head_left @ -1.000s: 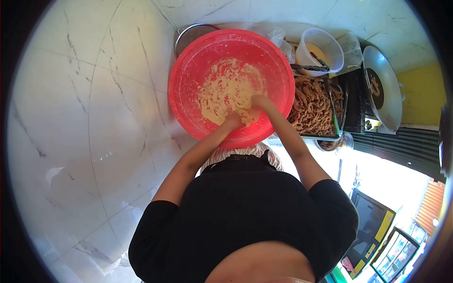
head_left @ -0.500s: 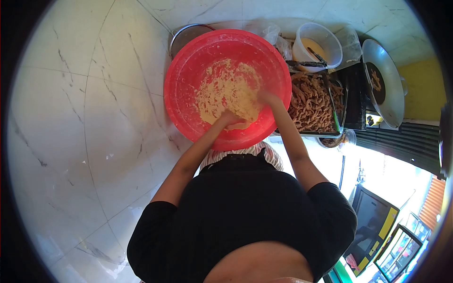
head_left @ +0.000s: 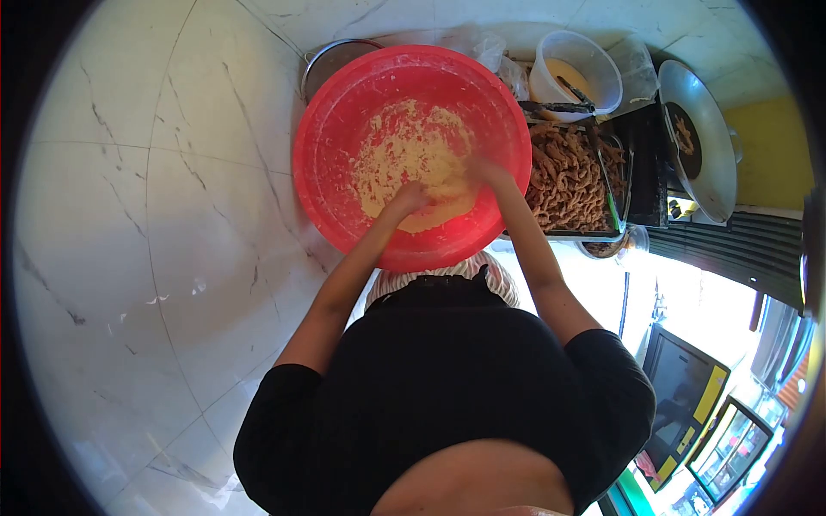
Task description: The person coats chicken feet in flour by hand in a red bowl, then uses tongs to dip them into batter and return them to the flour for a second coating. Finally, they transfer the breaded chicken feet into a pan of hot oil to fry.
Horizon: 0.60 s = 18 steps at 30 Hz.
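Observation:
A large red basin holds a crumbly, pale yellow floury mixture. Inside it, my left hand is at the near edge of the mixture, its fingers partly in the flour and too unclear to tell their pose. My right hand is at the right side of the mixture, smeared by motion, and its fingers cannot be made out. The two hands are apart. Whether either one holds some of the mixture is not visible.
Right of the basin lies a tray of brown fried strips with tongs. Behind it stands a clear tub of pale liquid. A wide metal pan is farther right. A metal rim shows behind the basin.
My left hand has moved up a little and slightly left within the basin. My right hand stays at the right side of the mixture. The view has shifted slightly.

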Motion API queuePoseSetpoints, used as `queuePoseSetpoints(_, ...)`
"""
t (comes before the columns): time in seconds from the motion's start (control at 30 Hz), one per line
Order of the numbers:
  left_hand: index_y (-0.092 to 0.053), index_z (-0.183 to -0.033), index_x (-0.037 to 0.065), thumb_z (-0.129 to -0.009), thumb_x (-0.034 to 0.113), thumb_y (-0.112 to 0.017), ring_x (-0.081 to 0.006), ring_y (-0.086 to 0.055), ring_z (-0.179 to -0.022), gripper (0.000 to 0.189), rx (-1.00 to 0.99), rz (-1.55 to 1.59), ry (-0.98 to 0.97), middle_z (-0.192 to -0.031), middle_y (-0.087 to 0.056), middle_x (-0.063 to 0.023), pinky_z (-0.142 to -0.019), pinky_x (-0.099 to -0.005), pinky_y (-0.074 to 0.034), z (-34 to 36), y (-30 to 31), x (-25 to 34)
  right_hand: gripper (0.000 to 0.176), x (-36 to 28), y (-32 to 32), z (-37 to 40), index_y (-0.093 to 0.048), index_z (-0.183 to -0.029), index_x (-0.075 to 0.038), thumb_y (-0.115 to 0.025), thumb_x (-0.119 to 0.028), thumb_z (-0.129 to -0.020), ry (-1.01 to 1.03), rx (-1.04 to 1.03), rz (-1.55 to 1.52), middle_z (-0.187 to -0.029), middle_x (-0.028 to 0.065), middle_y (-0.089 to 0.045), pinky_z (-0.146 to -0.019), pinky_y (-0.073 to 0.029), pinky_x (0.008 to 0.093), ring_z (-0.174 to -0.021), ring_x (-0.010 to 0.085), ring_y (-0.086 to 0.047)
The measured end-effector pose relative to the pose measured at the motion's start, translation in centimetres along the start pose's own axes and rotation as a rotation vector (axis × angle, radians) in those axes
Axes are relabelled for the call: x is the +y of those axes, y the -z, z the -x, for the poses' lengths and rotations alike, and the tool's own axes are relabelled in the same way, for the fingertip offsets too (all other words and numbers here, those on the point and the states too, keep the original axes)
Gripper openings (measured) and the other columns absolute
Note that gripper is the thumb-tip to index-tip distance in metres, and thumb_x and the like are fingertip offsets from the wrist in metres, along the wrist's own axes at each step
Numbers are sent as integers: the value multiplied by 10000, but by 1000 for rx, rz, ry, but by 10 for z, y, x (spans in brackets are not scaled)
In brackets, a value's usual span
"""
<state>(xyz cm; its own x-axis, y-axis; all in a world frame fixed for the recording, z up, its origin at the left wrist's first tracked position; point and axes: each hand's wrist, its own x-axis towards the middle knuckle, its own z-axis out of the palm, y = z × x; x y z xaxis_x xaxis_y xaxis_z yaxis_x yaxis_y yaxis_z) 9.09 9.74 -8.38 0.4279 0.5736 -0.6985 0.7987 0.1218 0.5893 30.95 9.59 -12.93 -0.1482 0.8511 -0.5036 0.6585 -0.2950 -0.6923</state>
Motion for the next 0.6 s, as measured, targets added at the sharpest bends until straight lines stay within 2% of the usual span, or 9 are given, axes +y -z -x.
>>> queuePoseSetpoints(0.03,-601,-970,10,-658,305,-686,-253,-609,-712,438,-2,3,0,-831,-619,-165,-630,-325,-486,-2,0,-16,299,8,-6,-12,-601,-920,9,-502,-86,-654,-2,-2,2,-887,235,-593,-712,-466,399,-864,340,-586)
queuePoseSetpoints(0.13,-538,-1089,3,-655,442,-670,-286,-535,-977,632,278,-600,-21,-1075,-535,-215,-836,-395,-416,-5,-22,-54,305,10,-12,-22,-595,-927,12,-502,-76,-650,67,-4,325,-886,236,-593,-701,-469,404,-852,343,-588)
queuePoseSetpoints(0.2,-454,-1184,-10,-655,575,-604,-311,-403,-1144,803,417,-222,349,-1233,-405,-241,-965,-421,-275,-9,-40,-54,304,3,-3,-8,-596,-922,13,-501,-68,-645,-15,3,66,-891,238,-589,-700,-470,404,-849,341,-589)
queuePoseSetpoints(0.23,-454,-1184,-10,-655,575,-604,-311,-403,-1144,803,414,-221,352,-1233,-405,-241,-965,-421,-275,-11,-44,-48,304,0,-1,-7,-596,-922,13,-501,-68,-645,-17,-2,65,-891,238,-589,-700,-470,404,-849,341,-589)
queuePoseSetpoints(0.3,-434,-1178,-46,-629,618,-602,-343,-409,-1135,877,273,-211,15,-1204,-415,-274,-952,-411,-294,-16,-51,-35,307,-4,0,-6,-595,-923,18,-495,-61,-643,9,-58,105,-874,235,-593,-697,-473,402,-837,343,-592)
queuePoseSetpoints(0.43,-443,-1133,-92,-616,513,-690,-329,-429,-1112,833,265,94,-15,-1193,-411,-292,-903,-399,-350,-42,-78,-14,330,-7,2,-2,-594,-953,1,-506,-69,-643,162,-79,259,-854,223,-601,-696,-478,395,-827,333,-597)
queuePoseSetpoints(0.5,-443,-1093,-126,-605,396,-746,-286,-488,-1035,776,334,661,-102,-1150,-438,-292,-834,-367,-412,-10,-65,29,358,-16,2,10,-592,-988,-24,-520,-83,-641,248,11,271,-833,209,-608,-690,-483,390,-804,326,-603)
queuePoseSetpoints(0.53,-443,-1093,-126,-605,396,-746,-286,-488,-1035,776,332,660,-106,-1150,-438,-292,-834,-367,-412,-35,-78,20,358,-16,2,7,-592,-988,-24,-520,-83,-641,245,15,271,-833,209,-608,-690,-483,390,-804,326,-603)
queuePoseSetpoints(0.6,-455,-1075,-122,-620,277,-752,-244,-557,-886,673,710,798,-95,-994,-554,-209,-752,-337,-454,-78,-96,4,384,-20,2,4,-585,-1018,-44,-530,-95,-641,51,-92,162,-839,205,-609,-684,-487,386,-795,316,-606)
